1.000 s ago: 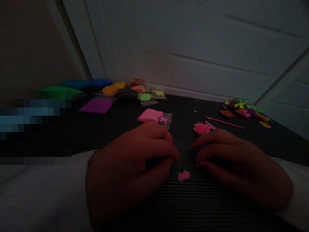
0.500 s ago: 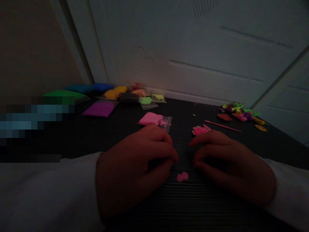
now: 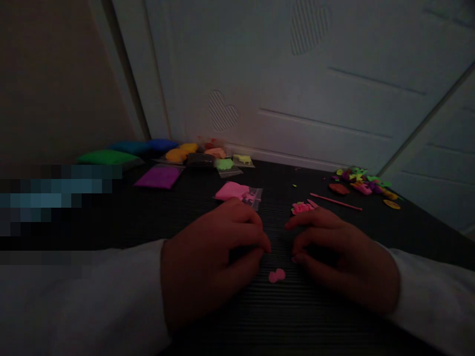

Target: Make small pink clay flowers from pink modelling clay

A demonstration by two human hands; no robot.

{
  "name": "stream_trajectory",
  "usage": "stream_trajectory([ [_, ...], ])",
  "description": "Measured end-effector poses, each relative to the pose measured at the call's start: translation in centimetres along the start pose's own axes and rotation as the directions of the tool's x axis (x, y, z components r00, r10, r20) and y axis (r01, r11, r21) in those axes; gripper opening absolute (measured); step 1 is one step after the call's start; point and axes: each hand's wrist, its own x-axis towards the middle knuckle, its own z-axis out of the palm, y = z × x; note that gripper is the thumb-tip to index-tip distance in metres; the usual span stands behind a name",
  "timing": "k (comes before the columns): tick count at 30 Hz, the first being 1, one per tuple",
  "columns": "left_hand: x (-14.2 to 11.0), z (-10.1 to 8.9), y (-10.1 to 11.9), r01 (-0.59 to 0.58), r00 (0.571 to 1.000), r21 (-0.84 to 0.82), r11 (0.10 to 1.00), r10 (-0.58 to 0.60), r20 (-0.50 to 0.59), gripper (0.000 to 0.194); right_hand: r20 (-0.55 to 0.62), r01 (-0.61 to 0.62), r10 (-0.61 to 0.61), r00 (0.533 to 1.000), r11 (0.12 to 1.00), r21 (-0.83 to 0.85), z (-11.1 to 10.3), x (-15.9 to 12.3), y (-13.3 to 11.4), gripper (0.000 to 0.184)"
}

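Observation:
My left hand (image 3: 217,259) rests over the dark table, thumb and fingertips brought together; whatever is between them, if anything, is hidden. Across a small gap, my right hand (image 3: 345,257) is closed in a pinch, its index finger slightly raised. A faint pink spot shows at its thumb tip, too small to make out. Two flat pink clay pieces (image 3: 277,275) lie touching on the table between the hands, nearer the left fingertips. Just beyond the right fingers sits a pink clay flower (image 3: 301,207) with green edges, partly covered. Behind the left knuckles lies an open bag of pink clay (image 3: 233,191).
Packets of coloured clay line the left and back, among them a purple packet (image 3: 159,177) and a green packet (image 3: 109,157). A thin pink tool (image 3: 336,201) lies at right, near a pile of colourful clay pieces (image 3: 365,182). A white panelled surface (image 3: 274,74) rises behind the table.
The view has tilted upward and shifted, so the table items appear lower. Both hands keep nearly the same pose, and the two pink pieces stay between them.

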Motion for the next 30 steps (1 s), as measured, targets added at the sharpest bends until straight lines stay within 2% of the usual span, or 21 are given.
stream_trajectory([
  [11,0.6,-0.2,0.3,0.087,0.996,-0.033,0.996,-0.086,0.013,0.009,-0.056,-0.098,0.099,0.994,0.995,0.026,-0.3,0.2,-0.4,0.007],
  [16,1.1,0.1,0.5,0.173,0.985,-0.046,0.984,-0.171,0.035,0.024,-0.132,-0.152,0.162,0.978,0.985,0.082,0.3,0.6,-1.6,0.005],
  [21,1.2,0.1,0.4,0.192,0.981,-0.073,0.979,-0.191,0.028,0.021,-0.200,-0.149,0.168,0.965,0.983,0.105,0.7,0.6,-2.3,0.006],
  [30,1.0,0.0,0.6,0.156,0.988,-0.113,0.981,-0.153,0.037,0.010,-0.204,-0.132,0.150,0.967,0.986,0.103,0.7,0.6,-2.4,0.005],
])
